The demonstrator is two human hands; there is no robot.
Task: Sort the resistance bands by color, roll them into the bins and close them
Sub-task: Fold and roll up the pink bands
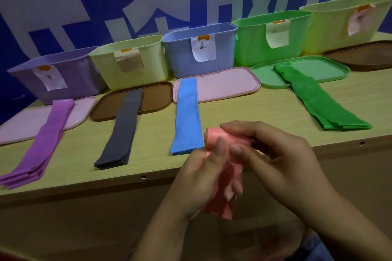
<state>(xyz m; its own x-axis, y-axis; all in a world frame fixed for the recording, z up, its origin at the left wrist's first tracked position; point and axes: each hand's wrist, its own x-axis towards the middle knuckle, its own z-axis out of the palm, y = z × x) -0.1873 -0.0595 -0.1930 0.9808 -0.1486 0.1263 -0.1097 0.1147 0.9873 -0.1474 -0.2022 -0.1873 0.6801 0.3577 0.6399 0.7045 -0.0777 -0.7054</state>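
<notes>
A pink resistance band (214, 136) is partly rolled in front of the table's near edge, its loose tail hanging down. My left hand (203, 178) grips the tail and the roll's underside. My right hand (275, 154) pinches the roll from the right. On the table lie flat stacks of purple bands (42, 144), grey bands (121, 131), blue bands (187, 116) and green bands (314, 97). Behind them stand open labelled bins: purple (70, 82), pale yellow (152, 63), blue (224, 53), green (250, 44) and a second pale yellow bin (326, 27).
Lids lie flat in front of the bins: pink (19, 121), brown (157, 95), pink (229, 85), green (331, 70) and brown (364, 55). The wooden table's front edge (106, 186) runs below the bands. A blue and white wall stands behind.
</notes>
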